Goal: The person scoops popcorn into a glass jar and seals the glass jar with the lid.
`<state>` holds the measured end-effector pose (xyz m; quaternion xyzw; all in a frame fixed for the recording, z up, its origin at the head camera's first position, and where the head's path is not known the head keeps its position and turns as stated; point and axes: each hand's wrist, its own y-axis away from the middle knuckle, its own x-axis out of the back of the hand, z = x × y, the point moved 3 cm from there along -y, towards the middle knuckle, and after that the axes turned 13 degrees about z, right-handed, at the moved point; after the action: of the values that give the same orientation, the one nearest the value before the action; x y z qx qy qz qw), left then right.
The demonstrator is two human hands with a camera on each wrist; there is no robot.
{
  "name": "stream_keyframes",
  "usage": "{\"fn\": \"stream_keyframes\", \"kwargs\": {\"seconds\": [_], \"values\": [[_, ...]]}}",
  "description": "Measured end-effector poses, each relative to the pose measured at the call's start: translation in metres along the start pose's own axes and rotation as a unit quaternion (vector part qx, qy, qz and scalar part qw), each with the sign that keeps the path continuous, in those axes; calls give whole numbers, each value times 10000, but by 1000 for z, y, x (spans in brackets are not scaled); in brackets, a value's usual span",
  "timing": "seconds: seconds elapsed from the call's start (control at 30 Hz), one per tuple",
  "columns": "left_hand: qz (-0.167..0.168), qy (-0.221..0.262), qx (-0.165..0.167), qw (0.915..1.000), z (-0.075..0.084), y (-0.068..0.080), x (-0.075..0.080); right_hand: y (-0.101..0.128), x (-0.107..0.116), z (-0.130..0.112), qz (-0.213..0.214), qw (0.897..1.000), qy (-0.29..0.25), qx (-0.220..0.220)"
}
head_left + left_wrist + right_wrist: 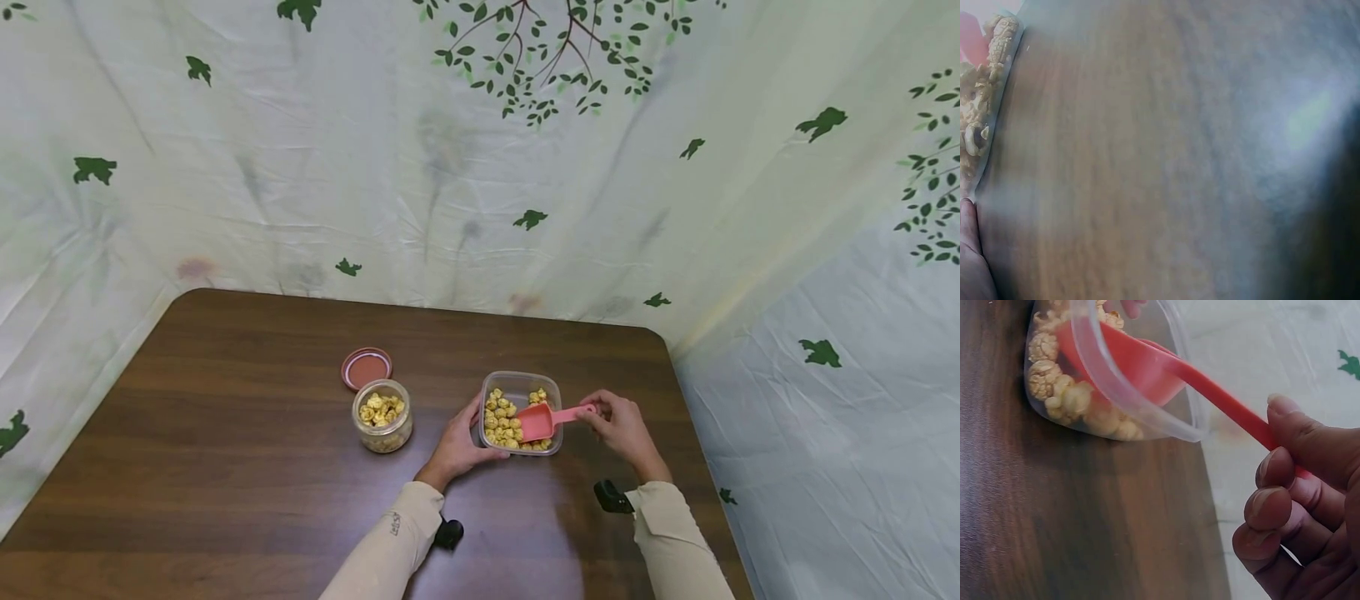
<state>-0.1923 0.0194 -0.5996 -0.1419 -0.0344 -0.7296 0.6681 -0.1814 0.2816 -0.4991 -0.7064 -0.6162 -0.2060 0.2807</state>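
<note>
Far left on the counter (225, 433) sits the lid (367, 367), red, lying flat just behind the jar (382, 414); jar is open, glass, partly filled with yellow puffed snacks. Well apart to its right is the clear plastic tub (521, 412), holding more of the same snacks (501, 421), heaped mostly on its left and front side. Left hand (456, 446) is at the tub's near-left corner, fingers curled round the wall and steadying it; in the left wrist view only a fingertip (969, 219) shows against the tub edge (999, 94), rest is blurred counter. Scoop (542, 421), pink-red, has its bowl down inside the tub at the right side, in among the snacks; handle runs up and out over the right rim toward the right hand (622, 429). Long axis of the scoop is roughly left-right across the counter, bowl end left, handle end right, bowl lower than the handle. Right grip is closed on the handle end, thumb on top and fingers (1272, 512) curled under, pinch tight in the right wrist view; scoop bowl (1135, 365) looks mostly empty there, seen through the tub wall (1147, 412). Jar lies to the left of the scoop, past the left hand, so the left hand is nearer the jar and the right hand has the longer cross-body path over the tub. Both sleeves tan.
</note>
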Motion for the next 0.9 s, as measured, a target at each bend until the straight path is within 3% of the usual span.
{"fn": "stream_keyframes", "kwargs": {"seconds": [0.9], "values": [[-22, -71, 105, 9999, 3, 1, 1, 5, -19, 21, -140, 9941, -861, -646]]}}
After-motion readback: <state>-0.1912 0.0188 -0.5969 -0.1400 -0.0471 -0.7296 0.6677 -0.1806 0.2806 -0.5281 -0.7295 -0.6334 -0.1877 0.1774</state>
